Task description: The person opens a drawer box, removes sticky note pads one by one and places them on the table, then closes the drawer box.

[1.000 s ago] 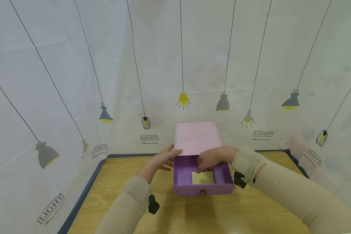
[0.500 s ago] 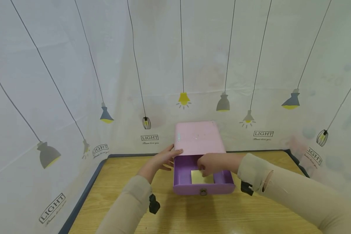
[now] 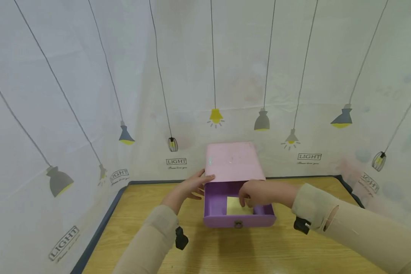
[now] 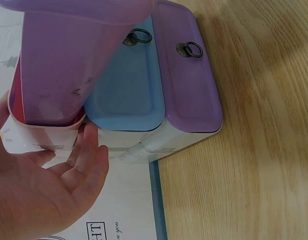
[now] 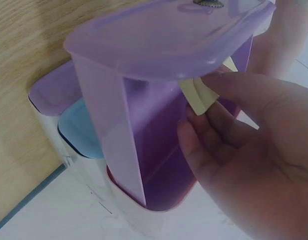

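A pink-topped drawer cabinet stands at the back of the table with its top purple drawer pulled out. In that drawer lies a pale yellow pad of paper, like sticky notes. My right hand reaches over the drawer's right side and pinches the pad between thumb and fingers. My left hand rests at the cabinet's left front corner, thumb on the top edge and fingers loosely spread along the side. The right hand hides part of the pad in the head view.
Below the pulled-out drawer, a blue drawer and another purple drawer are closed, with ring pulls. A white curtain printed with hanging lamps surrounds the wooden table at back and sides.
My right hand has shifted right and slightly toward the drawer's front. The pad has moved slightly right in the drawer. My left hand has stayed on the cabinet corner.
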Available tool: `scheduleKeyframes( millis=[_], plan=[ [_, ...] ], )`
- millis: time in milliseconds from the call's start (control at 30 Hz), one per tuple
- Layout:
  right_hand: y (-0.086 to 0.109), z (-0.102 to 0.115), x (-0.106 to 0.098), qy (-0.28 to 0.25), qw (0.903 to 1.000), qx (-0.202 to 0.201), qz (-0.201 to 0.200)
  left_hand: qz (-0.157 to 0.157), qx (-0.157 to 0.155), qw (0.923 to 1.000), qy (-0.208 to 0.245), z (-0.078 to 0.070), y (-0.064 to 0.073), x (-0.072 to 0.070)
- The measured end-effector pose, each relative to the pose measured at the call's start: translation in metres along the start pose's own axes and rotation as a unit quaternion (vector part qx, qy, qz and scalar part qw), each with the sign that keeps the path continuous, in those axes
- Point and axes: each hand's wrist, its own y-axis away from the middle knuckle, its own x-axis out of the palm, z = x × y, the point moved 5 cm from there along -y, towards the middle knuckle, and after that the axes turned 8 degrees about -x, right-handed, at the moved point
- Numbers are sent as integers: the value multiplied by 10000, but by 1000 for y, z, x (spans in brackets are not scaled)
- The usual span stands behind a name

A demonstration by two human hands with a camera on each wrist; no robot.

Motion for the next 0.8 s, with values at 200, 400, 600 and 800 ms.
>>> scheduleKeyframes(
  millis=[200,400,600,800],
  plan=[
    [12,4,0,-36,9996,170,-204,24,29,10000,20,0,0,2],
    [19,11,-2,237,9981,-25,-569,-29,-21,10000,79,2,0,-1],
    [33,9,-6,467,9922,-373,-1095,-55,-13,9999,93,3,-3,0],
    [60,11,-19,288,9838,-539,-1685,-64,-26,9999,129,4,-3,2]
  ],
)
